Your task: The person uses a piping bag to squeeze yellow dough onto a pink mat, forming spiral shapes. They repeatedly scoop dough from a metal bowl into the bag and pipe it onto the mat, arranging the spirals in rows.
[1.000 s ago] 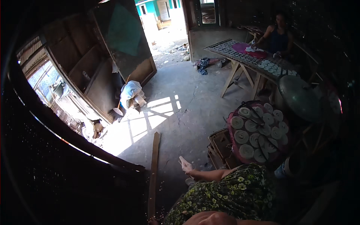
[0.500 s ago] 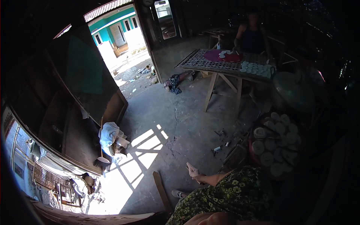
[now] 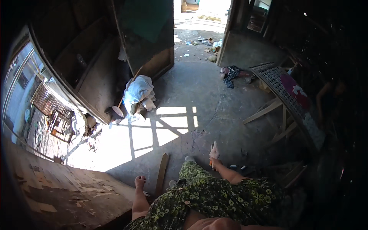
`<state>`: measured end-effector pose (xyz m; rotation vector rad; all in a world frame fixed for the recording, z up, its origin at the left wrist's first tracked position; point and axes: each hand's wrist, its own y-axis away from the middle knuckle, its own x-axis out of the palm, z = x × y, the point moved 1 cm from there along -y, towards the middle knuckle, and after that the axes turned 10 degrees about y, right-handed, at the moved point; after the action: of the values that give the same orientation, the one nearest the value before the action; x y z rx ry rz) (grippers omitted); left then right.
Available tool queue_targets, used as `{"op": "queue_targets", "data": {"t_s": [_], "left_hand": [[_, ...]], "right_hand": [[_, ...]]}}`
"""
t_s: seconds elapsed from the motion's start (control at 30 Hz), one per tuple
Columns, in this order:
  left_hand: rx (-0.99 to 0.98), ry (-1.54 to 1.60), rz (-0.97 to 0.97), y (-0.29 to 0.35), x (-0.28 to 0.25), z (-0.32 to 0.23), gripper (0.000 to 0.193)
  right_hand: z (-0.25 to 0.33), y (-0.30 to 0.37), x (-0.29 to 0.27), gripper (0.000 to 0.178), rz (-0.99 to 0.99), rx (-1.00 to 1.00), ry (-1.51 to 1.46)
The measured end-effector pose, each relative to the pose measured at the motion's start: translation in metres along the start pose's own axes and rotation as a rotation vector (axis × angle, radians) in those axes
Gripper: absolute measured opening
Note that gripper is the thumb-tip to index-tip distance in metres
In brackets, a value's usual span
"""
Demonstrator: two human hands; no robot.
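My left hand (image 3: 140,181) hangs at my left side, its fingers loosely bent and apart, with nothing visible in it. It is nearest a wooden plank (image 3: 162,172) on the floor. My right hand (image 3: 214,152) reaches ahead over the concrete floor, looking pale, with its fingers drawn together to a point. A small orange bit shows beside its wrist; what the hand holds is too small to make out. Small white cylinders (image 3: 238,167) lie on the floor to its right. My green flowered garment (image 3: 214,197) covers the area between my arms.
A slatted table (image 3: 274,80) with a purple-red sheet (image 3: 294,91) and pale pieces stands at the right, a dim person beyond it. Ahead is a bright doorway (image 3: 199,38) with an open door (image 3: 147,34). A white cloth bundle (image 3: 138,92) and broom (image 3: 118,111) stand left.
The view has swung right, so the doorway, table and cloth bundle sit further right. My left forearm and hand have come into view. The basin of pale rolls is lost in darkness.
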<state>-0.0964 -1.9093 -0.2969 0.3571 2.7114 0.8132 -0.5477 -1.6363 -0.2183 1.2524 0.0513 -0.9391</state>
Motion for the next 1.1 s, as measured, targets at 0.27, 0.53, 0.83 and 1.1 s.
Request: {"op": "queue_targets", "data": {"t_s": [0.27, 0.53, 0.83, 1.1], "left_hand": [[-0.224, -0.102, -0.357, 0.041, 0.088, -0.003, 0.024], [-0.614, 0.038, -0.398, 0.153, 0.232, 0.107, 0.027], [-0.789, 0.131, -0.639, 0.197, 0.32, 0.077, 0.023], [-0.568, 0.436, -0.882, 0.169, 0.273, 0.02, 0.028]], "right_hand": [[0.166, -0.126, -0.009, 0.046, 0.218, -0.142, 0.246], [0.398, -0.157, 0.019, 0.042, 0.536, -0.36, 0.63], [0.481, -0.133, 0.197, 0.039, 0.974, -0.488, 0.813], [0.411, -0.116, 0.241, 0.041, 0.824, -0.407, 0.972]]}}
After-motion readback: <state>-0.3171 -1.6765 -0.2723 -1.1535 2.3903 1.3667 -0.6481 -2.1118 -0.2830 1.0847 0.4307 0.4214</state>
